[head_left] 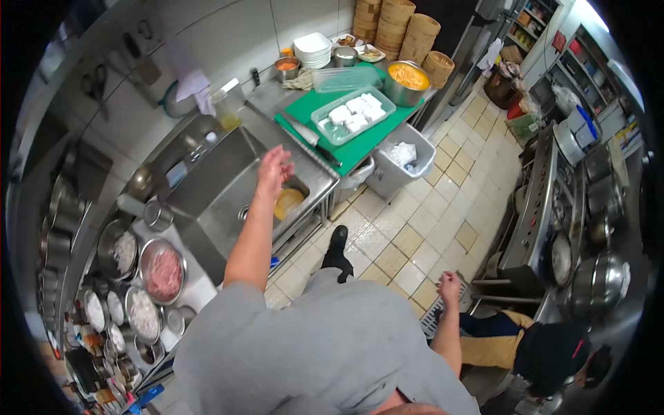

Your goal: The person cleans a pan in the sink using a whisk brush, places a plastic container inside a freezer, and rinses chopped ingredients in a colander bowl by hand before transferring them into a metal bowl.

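My left hand [275,168] is raised over the front edge of the steel sink [214,187], fingers apart and nothing in it. Under it in the basin lies a round yellowish item [288,203]. Low on my other side, my right hand [449,285] hangs above the tiled floor with its fingers curled; whether it holds anything is too small to tell. Beyond the sink, a green cutting board [299,109] carries a knife [304,131] and a clear plastic container [332,135] of white blocks.
A grey bin [387,181] stands below the board. Bowls of food, one with pink meat [164,274], line the left counter. Stoves [532,207] run along the right. A co-worker in a black cap [553,353] is close at my right.
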Demonstrator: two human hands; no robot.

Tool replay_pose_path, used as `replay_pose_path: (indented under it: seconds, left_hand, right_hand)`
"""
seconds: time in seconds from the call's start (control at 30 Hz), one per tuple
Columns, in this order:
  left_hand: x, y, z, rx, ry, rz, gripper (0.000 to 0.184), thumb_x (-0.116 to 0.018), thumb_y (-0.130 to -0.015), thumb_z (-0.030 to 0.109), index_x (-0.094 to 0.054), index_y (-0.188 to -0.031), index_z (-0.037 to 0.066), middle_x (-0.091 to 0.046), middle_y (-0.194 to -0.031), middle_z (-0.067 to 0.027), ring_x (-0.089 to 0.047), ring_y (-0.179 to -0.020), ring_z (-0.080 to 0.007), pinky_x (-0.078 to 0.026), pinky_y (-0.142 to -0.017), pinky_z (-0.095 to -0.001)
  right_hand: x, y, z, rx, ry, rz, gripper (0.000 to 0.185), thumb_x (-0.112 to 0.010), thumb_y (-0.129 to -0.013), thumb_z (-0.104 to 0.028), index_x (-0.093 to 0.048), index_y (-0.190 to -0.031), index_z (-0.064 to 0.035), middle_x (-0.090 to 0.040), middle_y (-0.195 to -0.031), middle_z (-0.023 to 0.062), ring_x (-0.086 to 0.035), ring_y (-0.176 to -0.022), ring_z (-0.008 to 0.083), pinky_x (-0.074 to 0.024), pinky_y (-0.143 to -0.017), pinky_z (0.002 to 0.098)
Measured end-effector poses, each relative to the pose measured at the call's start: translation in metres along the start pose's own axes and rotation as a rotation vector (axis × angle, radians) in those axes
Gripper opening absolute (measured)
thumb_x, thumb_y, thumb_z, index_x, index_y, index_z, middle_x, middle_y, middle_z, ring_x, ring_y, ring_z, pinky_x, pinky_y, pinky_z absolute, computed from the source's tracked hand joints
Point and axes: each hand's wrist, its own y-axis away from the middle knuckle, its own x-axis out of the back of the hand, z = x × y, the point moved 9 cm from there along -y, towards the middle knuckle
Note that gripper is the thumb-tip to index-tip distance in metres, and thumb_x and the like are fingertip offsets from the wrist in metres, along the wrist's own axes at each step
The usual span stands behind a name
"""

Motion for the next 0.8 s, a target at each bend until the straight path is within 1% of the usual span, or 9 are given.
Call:
replay_pose_path:
  seconds: [0.1,0.17,0.23,0.3,0.37,0.4,0.47,0.67,0.8]
  left_hand:
    - [-0.037,-0.133,0.013,0.012,0.052,0.033,0.049,-0.062,-0.094,0.027,-0.045,-0.138,0.013,-0.061,-0.118,-0.0081,-0.061,-0.082,-0.018,-0.052,-0.064,-0.0339]
    - [-0.059,-0.226,0.023,-0.01,-0.087,0.116,0.049,-0.064,-0.091,0.029,-0.049,-0.135,0.013,-0.063,-0.114,-0.0076,-0.059,-0.082,-0.0168,-0.051,-0.063,-0.0354]
    - [-0.075,-0.303,0.014,0.027,-0.222,0.177,0.047,-0.064,-0.089,0.028,-0.052,-0.132,0.013,-0.064,-0.112,-0.0083,-0.059,-0.082,-0.0179,-0.051,-0.063,-0.0363]
    - [-0.088,-0.357,0.015,0.055,-0.369,0.237,0.046,-0.064,-0.088,0.028,-0.055,-0.129,0.012,-0.066,-0.11,-0.009,-0.06,-0.081,-0.019,-0.05,-0.063,-0.0371]
    - [-0.099,-0.396,0.012,0.131,-0.712,0.262,0.048,-0.066,-0.083,0.027,-0.057,-0.123,0.004,-0.067,-0.113,-0.0156,-0.065,-0.091,-0.0266,-0.053,-0.07,-0.0428]
    - [-0.095,-0.425,0.001,0.139,-0.719,0.256,0.048,-0.066,-0.083,0.027,-0.057,-0.123,0.004,-0.067,-0.113,-0.0156,-0.065,-0.091,-0.0266,-0.053,-0.07,-0.0428]
    - [-0.086,-0.483,-0.015,-0.046,-1.034,0.292,0.046,-0.069,-0.077,0.027,-0.061,-0.111,-0.004,-0.068,-0.111,-0.0244,-0.068,-0.1,-0.0354,-0.054,-0.08,-0.046]
    - [-0.096,-0.484,-0.005,-0.09,-1.289,0.645,0.039,-0.072,-0.074,0.026,-0.066,-0.094,-0.007,-0.069,-0.099,-0.0285,-0.069,-0.095,-0.0406,-0.053,-0.084,-0.0473]
    - [-0.09,-0.479,0.02,-0.143,-1.272,0.543,0.034,-0.068,-0.078,0.022,-0.064,-0.098,-0.006,-0.07,-0.102,-0.0254,-0.071,-0.09,-0.0364,-0.055,-0.075,-0.046]
  right_hand:
    - [-0.054,-0.009,-0.039,-0.011,0.251,-0.191,0.029,-0.057,-0.094,-0.021,-0.064,-0.115,-0.0014,-0.069,-0.087,0.0107,-0.065,-0.064,0.0157,-0.0507,-0.052,0.03]
    - [-0.075,-0.002,-0.071,0.019,0.34,-0.331,0.029,-0.057,-0.094,-0.02,-0.065,-0.113,-0.0003,-0.068,-0.085,0.0117,-0.066,-0.067,0.0167,-0.052,-0.055,0.0322]
    - [-0.054,-0.027,-0.013,0.281,0.708,-0.122,0.03,-0.058,-0.092,-0.019,-0.065,-0.112,0.0023,-0.068,-0.079,0.0115,-0.066,-0.07,0.0189,-0.0535,-0.062,0.0332]
    - [-0.029,-0.013,0.038,-0.375,0.091,-0.086,0.031,-0.061,-0.09,-0.021,-0.067,-0.107,0.004,-0.071,-0.087,0.013,-0.067,-0.08,0.0239,-0.0544,-0.073,0.0373]
    - [-0.004,0.002,0.111,-0.434,0.217,0.003,0.032,-0.063,-0.09,-0.025,-0.068,-0.101,0.0042,-0.071,-0.091,0.0123,-0.067,-0.086,0.0259,-0.0528,-0.08,0.0422]
    - [-0.003,0.014,0.112,-0.522,0.229,-0.002,0.032,-0.063,-0.09,-0.026,-0.068,-0.101,0.0041,-0.071,-0.092,0.0131,-0.066,-0.086,0.0268,-0.0526,-0.081,0.0426]
    - [-0.007,0.025,0.096,-0.618,0.229,-0.032,0.033,-0.062,-0.09,-0.026,-0.068,-0.102,0.0039,-0.071,-0.093,0.0145,-0.066,-0.088,0.0286,-0.0524,-0.081,0.0434]
    - [-0.022,-0.056,0.052,-0.583,0.283,-0.183,0.034,-0.06,-0.091,-0.028,-0.067,-0.104,0.0033,-0.07,-0.096,0.0188,-0.066,-0.091,0.034,-0.0517,-0.083,0.0458]
    - [-0.032,-0.164,0.0,-0.382,0.417,-0.323,0.036,-0.059,-0.092,-0.029,-0.067,-0.105,0.0029,-0.069,-0.098,0.0216,-0.065,-0.093,0.0375,-0.0512,-0.084,0.0474]
